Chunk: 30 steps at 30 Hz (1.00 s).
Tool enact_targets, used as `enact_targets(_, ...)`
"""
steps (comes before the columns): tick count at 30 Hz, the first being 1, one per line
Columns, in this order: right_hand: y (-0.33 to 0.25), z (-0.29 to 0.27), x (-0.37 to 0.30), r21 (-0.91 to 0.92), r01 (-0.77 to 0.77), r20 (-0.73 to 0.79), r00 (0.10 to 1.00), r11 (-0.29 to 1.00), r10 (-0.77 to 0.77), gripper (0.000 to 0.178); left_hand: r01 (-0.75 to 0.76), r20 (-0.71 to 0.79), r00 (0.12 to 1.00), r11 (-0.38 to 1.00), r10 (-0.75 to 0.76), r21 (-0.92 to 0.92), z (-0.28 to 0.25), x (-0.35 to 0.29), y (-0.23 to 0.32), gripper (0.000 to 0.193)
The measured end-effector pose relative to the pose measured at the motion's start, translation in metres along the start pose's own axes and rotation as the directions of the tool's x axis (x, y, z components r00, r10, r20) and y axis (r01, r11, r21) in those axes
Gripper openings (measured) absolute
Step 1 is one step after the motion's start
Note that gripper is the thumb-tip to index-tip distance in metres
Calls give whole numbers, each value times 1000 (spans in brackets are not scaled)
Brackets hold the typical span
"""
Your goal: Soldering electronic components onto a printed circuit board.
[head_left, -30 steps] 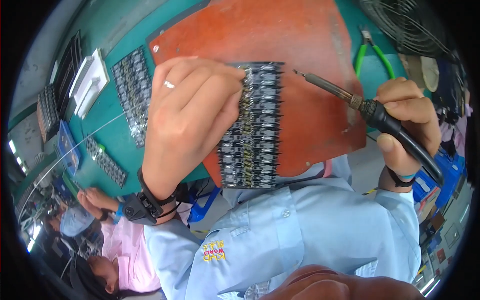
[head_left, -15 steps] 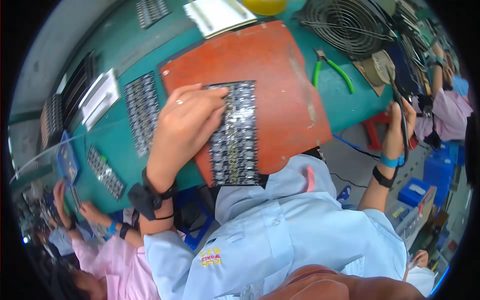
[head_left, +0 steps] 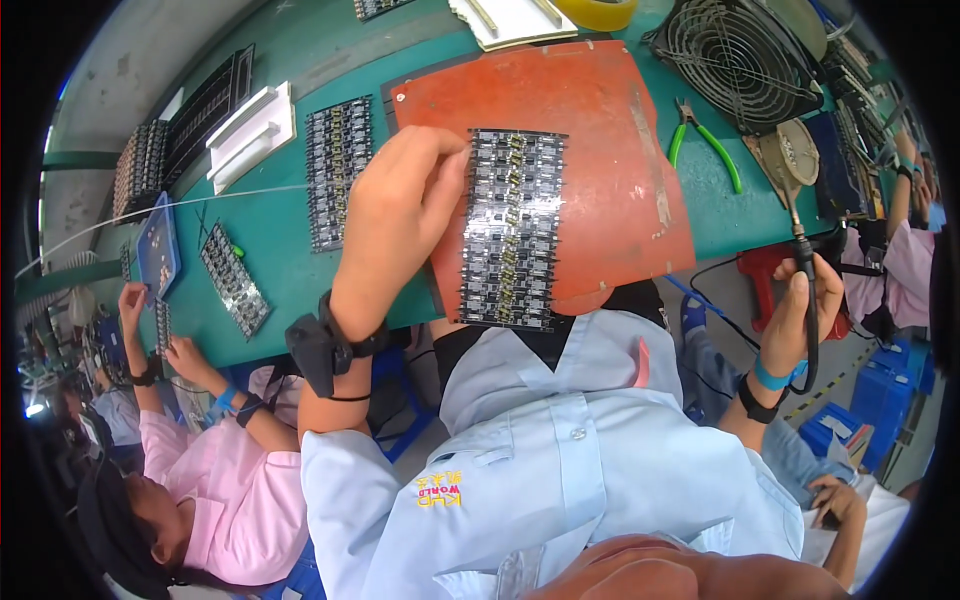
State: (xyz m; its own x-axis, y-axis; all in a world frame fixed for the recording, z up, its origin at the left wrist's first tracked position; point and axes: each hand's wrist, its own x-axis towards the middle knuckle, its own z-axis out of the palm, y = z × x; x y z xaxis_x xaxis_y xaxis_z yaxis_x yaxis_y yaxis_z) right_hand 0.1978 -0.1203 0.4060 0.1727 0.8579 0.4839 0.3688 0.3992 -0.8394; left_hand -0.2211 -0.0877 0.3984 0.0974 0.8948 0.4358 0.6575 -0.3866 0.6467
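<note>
A long black circuit board panel (head_left: 512,235), made of several rows of small boards, lies on the orange-red mat (head_left: 610,180), its near end reaching the mat's front edge. My left hand (head_left: 405,205) is closed, thumb and forefinger pinched at the panel's far left edge. Off to the right, my right hand (head_left: 800,310) grips a soldering iron (head_left: 808,285) with a black handle and cable. Its metal end points up to a round tin (head_left: 790,150) with pale stuff in it; the tip itself cannot be made out.
Green-handled cutters (head_left: 715,150) lie right of the mat, below a fan with a wire guard (head_left: 738,60). Left of my hand are another panel (head_left: 335,170), a smaller board (head_left: 235,280) and a white holder (head_left: 252,137). A co-worker in pink (head_left: 225,480) works at the left.
The view has shifted, so the bench sits farther right in it. My left fingers have drawn from over the panel to its far left edge. My right hand still holds the soldering iron.
</note>
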Motion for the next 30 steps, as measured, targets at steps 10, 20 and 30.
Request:
enact_targets(10,-31,42,-5,55,-22,239,971,998,8,34,75,55,993,933,-101,351,14,-49,68,84)
enact_targets(20,-32,4,40,192,-101,422,906,976,10,34,-349,380,890,914,253,209,48,19,123,78)
enact_targets(30,-37,-6,102,43,77,563,822,996,-88,39,-403,455,838,904,301,143,63,58,169,78)
